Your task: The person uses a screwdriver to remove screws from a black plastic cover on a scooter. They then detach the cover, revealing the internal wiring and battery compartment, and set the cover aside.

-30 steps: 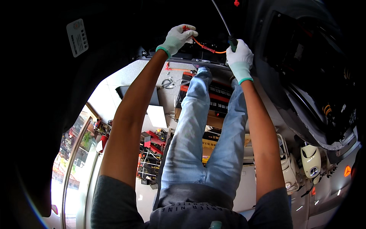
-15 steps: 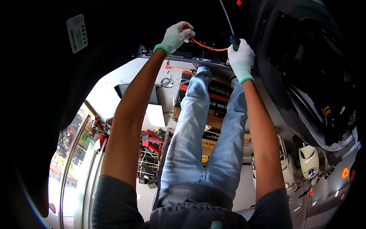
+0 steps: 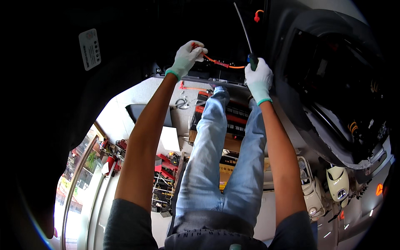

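Note:
Both of my hands wear white gloves with green cuffs. My left hand (image 3: pixel 186 59) is closed, its fingertips pinching the red end of an orange cable (image 3: pixel 238 66). A red sleeve (image 3: pixel 220 63) sits midway along that cable, which sags slightly toward my right hand (image 3: pixel 259 79). That hand is closed round the dark handle of a screwdriver (image 3: pixel 253 61), its long shaft pointing up and a little left. The cable's right end reaches the handle; whether my right fingers hold it too is hidden. Above, another orange cable with a red cap (image 3: pixel 256 18) hangs in the dark compartment.
A dark ledge (image 3: pixel 200 79) runs below my hands. An open panel (image 3: pixel 304 89) with wiring stands at the right. Boxes (image 3: pixel 239 110) lie by my feet, with a hose (image 3: pixel 182 103) on the floor. Cream scooters (image 3: pixel 337 181) stand behind me on the right.
The whole view has shifted, so the compartment and my hands sit lower in the picture. More of the screwdriver shaft and the upper red-capped cable show. Both grips look the same.

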Tool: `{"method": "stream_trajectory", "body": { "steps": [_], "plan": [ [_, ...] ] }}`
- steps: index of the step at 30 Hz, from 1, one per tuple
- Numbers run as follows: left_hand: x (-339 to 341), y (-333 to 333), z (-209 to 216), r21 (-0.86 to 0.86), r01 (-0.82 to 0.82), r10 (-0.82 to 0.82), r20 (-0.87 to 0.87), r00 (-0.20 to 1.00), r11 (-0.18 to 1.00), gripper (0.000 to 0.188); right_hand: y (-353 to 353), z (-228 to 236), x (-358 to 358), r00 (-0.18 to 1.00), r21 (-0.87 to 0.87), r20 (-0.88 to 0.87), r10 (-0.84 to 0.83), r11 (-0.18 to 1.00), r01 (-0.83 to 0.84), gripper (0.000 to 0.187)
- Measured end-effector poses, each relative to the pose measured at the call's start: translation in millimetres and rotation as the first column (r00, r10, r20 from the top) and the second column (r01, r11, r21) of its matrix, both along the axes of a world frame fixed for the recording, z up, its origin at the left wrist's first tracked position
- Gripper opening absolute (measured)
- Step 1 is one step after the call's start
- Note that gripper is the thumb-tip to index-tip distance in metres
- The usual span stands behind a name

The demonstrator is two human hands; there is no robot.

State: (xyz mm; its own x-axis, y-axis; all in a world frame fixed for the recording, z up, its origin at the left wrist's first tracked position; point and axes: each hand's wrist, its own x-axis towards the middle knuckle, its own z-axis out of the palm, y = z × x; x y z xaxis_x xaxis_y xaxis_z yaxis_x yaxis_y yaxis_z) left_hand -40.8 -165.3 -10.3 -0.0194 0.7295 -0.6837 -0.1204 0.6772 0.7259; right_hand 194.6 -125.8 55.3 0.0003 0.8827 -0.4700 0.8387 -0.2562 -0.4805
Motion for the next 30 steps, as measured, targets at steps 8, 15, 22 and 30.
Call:
{"method": "stream_trajectory", "body": {
  "steps": [8,15,22,30],
  "plan": [
    [-3,-18,21,-0.147,-0.311,0.326,0.093,0.941,0.939,0.028,-2,9,2,0.931,-0.145,-0.225,-0.286,0.955,0.258,0.017],
    [7,-57,31,-0.207,-0.589,0.624,0.241,0.743,0.781,0.02,-25,6,14,0.952,-0.128,-0.24,-0.188,0.979,0.161,0.017],
    [20,-121,53,-0.301,-0.718,0.777,0.301,0.553,0.628,0.024,-42,19,32,0.904,-0.206,-0.411,-0.115,0.978,0.031,0.014],
    [79,-172,94,-0.29,-0.875,0.897,0.339,0.285,0.388,0.024,-64,28,65,0.858,-0.381,-0.473,-0.201,0.925,0.007,0.008]
  ]
}}
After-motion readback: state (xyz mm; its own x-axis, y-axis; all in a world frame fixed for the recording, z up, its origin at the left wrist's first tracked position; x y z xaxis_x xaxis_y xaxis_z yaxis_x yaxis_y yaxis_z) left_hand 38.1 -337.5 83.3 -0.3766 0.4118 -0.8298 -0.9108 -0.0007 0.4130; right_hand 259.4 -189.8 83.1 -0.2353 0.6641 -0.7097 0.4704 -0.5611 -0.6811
